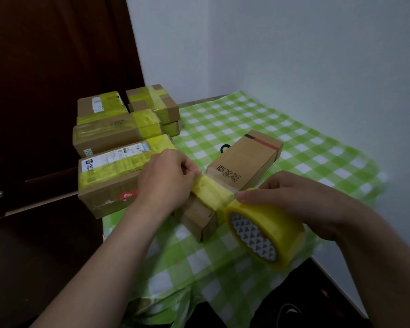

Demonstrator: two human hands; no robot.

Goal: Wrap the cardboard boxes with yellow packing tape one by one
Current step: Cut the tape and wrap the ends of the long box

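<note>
Tape roll (265, 233), 5 o'clock: right hand (301, 204) grips it | I think left hand (166, 183) pinches strip (211, 192) onto box (244, 157)

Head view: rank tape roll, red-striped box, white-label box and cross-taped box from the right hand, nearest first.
1. tape roll, gripped in the right hand.
2. red-striped box, just ahead and to its left.
3. white-label box, far left, beyond the left hand pinching the tape strip.
4. cross-taped box, at the back left.
</note>
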